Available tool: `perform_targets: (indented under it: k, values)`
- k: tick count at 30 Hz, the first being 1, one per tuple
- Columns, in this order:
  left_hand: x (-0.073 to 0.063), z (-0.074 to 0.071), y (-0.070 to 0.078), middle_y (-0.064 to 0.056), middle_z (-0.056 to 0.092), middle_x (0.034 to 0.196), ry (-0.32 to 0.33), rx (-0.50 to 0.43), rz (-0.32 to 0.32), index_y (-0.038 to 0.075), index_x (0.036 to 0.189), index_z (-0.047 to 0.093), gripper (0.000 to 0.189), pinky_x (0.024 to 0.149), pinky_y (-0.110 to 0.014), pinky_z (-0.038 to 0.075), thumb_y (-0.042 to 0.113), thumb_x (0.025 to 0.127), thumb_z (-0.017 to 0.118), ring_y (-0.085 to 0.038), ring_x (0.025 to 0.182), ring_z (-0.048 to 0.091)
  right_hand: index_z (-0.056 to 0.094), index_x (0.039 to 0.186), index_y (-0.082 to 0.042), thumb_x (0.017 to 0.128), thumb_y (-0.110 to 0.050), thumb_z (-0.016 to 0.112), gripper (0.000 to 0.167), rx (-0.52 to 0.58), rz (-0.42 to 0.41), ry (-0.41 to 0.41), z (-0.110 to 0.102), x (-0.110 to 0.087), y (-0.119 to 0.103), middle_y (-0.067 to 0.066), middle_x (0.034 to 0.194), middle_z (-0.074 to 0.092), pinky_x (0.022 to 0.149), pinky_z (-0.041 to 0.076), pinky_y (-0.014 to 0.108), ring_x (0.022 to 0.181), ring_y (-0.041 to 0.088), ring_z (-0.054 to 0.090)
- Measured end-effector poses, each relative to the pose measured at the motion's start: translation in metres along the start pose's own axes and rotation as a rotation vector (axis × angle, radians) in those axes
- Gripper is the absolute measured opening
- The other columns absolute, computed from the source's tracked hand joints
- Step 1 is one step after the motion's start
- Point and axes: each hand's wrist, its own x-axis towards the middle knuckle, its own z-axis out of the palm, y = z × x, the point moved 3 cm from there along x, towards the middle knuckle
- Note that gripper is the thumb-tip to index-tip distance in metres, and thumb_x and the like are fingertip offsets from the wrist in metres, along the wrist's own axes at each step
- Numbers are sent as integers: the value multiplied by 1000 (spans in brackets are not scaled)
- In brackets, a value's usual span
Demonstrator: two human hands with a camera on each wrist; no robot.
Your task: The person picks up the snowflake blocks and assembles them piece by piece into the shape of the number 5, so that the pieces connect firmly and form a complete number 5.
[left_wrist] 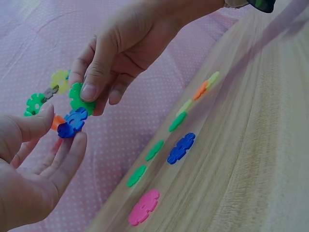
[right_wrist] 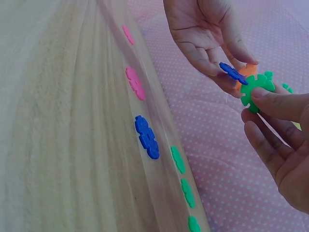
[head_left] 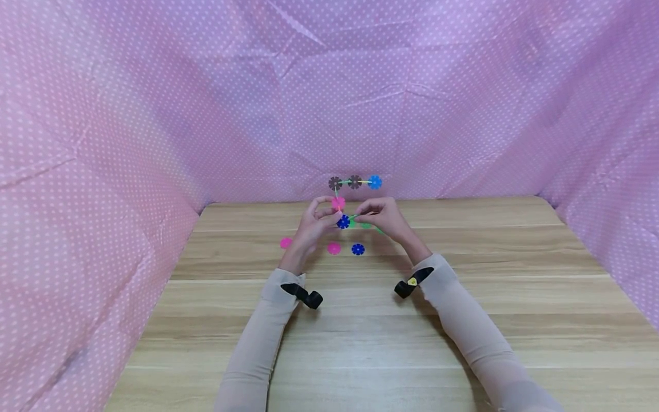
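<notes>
Notched plastic snowflake discs are joined edge to edge into a bent chain, held above the far edge of the table. A dark blue disc (head_left: 343, 221) ends the chain near me, followed by a pink disc (head_left: 338, 203), then dark grey and light blue discs (head_left: 374, 182) farther off. My left hand (head_left: 311, 228) holds the chain by its near end, thumb and fingers around the orange-looking disc (right_wrist: 247, 71) beside the dark blue one. Between thumb and fingers my right hand (head_left: 385, 218) pinches a green disc (left_wrist: 77, 98), its edge right at the dark blue disc.
Loose discs lie on the wooden table (head_left: 360, 343) below my hands: pink discs (head_left: 334, 248), a dark blue one (head_left: 357, 249), and several green ones (left_wrist: 154, 150). Orange and yellow-green discs (left_wrist: 200, 90) lie farther along. Pink dotted cloth (head_left: 350, 114) hangs behind and at both sides.
</notes>
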Motion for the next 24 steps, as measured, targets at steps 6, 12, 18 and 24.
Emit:
perform_targets:
  k: [6,12,18,24]
  values:
    - [0,1,0,-12,68,109,-16,-24,-12,7,139,48,52,107,-60,49,-9,93,66,-14,81,73,75,95,8,86,2,78,11,14,-6,32,-3,-3,-2,22,95,75,76,64,32,81,13,72]
    - [2,0,-1,-11,68,108,-26,-11,-30,6,144,47,60,103,-49,55,-13,90,66,-12,82,73,75,94,6,87,-1,79,11,20,-10,26,-6,-3,-2,18,93,76,75,63,25,82,10,70]
    - [0,1,-2,-7,70,98,-15,-15,-39,5,148,47,60,105,-49,54,-11,93,64,-11,79,73,75,95,8,88,-2,78,13,21,-27,36,-8,-3,-1,16,92,77,74,62,24,81,8,71]
    - [0,2,-2,-2,73,87,-8,-46,-22,4,148,48,59,105,-57,48,-11,93,65,-12,74,74,75,96,9,88,-1,78,14,13,-17,19,-9,-2,-6,27,97,74,75,64,29,79,8,71]
